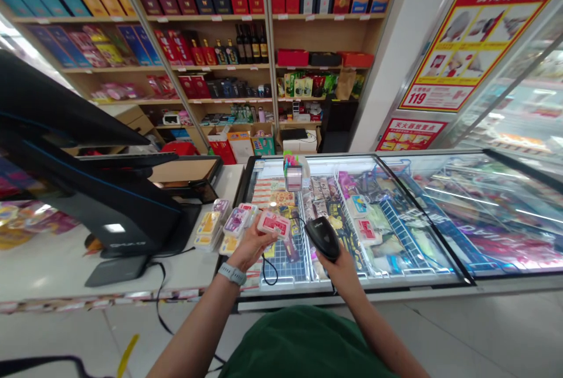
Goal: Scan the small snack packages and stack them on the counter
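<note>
My left hand [251,244] grips a small pink and white packet [274,223], held up over the left end of the glass-topped freezer [409,275]. My right hand [336,260] is wrapped round a black handheld barcode scanner [322,237], its head level with the packet and just to its right. A black cable [269,266] loops down between the two hands. A pale watch sits on my left wrist. Several similar small packets [224,223] lie on the white counter beside my left hand.
A black checkout terminal [83,178] stands on the white counter [53,266] at left. The freezer holds packaged frozen goods under sliding glass. Shelves of boxed goods and bottles [246,43] fill the back wall. A red fire-safety poster [475,31] hangs at right.
</note>
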The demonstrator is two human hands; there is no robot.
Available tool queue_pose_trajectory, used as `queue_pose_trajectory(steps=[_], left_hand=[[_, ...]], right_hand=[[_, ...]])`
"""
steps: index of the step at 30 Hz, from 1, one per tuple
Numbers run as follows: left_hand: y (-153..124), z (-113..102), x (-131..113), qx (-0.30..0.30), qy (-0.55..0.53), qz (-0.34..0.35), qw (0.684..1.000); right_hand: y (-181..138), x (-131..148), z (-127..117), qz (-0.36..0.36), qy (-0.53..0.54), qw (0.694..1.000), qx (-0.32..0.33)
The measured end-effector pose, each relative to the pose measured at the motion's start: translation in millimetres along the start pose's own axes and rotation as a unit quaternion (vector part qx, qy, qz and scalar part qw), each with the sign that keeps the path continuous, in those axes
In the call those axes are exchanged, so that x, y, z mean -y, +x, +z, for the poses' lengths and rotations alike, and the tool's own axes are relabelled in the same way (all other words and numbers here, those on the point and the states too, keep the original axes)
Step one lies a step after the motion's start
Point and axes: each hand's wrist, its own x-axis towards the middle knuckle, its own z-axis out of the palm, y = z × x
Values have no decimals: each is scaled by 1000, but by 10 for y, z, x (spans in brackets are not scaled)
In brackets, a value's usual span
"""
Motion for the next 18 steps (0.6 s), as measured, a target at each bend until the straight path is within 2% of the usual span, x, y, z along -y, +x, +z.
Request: queue_pose_trajectory(steps=[5, 10, 14, 18], left_hand=[[2, -98, -94, -24, 36, 10, 999], [44, -248, -139, -28, 112, 77, 990], [58, -363, -174, -56, 183, 118, 974], [86, -425, -248, -28, 202, 147, 968]], right_hand=[[-59, 60, 84, -10, 7, 1000, 8], [-131, 154, 183, -2, -11, 1000, 8], [-185, 203, 322, -5, -21, 1000, 15], [-207, 247, 477, 0, -31, 999, 23]])
